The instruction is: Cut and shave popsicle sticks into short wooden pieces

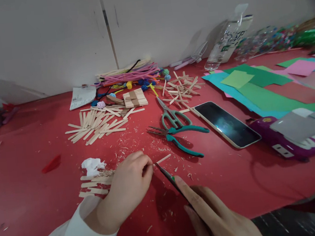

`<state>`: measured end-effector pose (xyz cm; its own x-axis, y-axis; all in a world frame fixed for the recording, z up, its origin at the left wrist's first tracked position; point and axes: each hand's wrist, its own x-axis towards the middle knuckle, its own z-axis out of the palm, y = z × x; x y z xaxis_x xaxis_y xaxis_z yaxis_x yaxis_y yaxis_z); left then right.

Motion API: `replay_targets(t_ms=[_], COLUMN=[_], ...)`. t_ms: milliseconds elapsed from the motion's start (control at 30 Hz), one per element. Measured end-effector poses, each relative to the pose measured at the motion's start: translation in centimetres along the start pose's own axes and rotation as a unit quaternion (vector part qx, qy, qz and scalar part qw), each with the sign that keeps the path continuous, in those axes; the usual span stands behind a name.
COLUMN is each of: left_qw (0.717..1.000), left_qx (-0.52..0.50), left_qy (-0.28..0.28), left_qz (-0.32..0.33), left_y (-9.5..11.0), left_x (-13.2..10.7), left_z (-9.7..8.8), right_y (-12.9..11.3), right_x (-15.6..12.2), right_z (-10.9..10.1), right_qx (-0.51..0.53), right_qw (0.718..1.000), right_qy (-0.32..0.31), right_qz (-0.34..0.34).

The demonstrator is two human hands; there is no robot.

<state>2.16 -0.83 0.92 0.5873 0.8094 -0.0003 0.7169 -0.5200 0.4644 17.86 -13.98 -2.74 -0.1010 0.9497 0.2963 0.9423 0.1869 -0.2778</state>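
My left hand [132,184], fingers pinched together, holds a thin wooden craft stick [163,158] that sticks out to the right. In my right hand [211,211] is a narrow dark knife [165,173] with a bit of green near its grip. The knife's tip meets the stick close to my left fingertips. Pale wood shavings [126,144] lie scattered around both hands. Just beyond them rest teal-handled pliers [181,140] with jaws parted, and scissors [171,114]. Beside my left wrist are several flat craft sticks [89,185] and a crumpled white tissue [93,167].
Loose craft sticks [92,126] spread across the red table [36,209]. A phone [227,123], a purple glue gun [288,138] and coloured paper sheets [271,88] occupy the right. Pink pipe cleaners [129,75] and a leaning plastic bottle [227,42] are along the wall.
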Motion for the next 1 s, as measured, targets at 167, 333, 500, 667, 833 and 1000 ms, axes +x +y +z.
replay_targets(t_ms=[167,333,500,667,833,1000], left_qw=[1.000,1.000,1.000,1.000,1.000,1.000], left_qx=[0.001,0.000,0.004,0.004,-0.003,0.017], left_qy=[-0.001,0.000,0.001,0.001,0.005,-0.002], left_qz=[0.002,0.002,0.002,0.003,0.004,-0.002], left_y=[-0.1,0.0,0.1,0.1,0.1,0.2], left_x=[0.0,-0.1,-0.1,-0.1,0.0,0.0], left_z=[0.1,0.0,-0.1,-0.1,-0.1,0.0], right_y=[-0.1,-0.1,-0.2,-0.2,-0.7,-1.5], right_x=[0.0,0.0,-0.1,-0.3,-0.5,-0.4], right_z=[0.0,0.1,0.0,0.0,0.0,-0.1], right_qx=[0.006,-0.012,-0.008,-0.042,-0.083,-0.101], right_qw=[1.000,1.000,1.000,0.999,0.996,0.994], right_qy=[-0.004,0.011,-0.005,0.004,0.016,0.029], right_qz=[0.001,-0.001,-0.007,-0.014,-0.024,0.004])
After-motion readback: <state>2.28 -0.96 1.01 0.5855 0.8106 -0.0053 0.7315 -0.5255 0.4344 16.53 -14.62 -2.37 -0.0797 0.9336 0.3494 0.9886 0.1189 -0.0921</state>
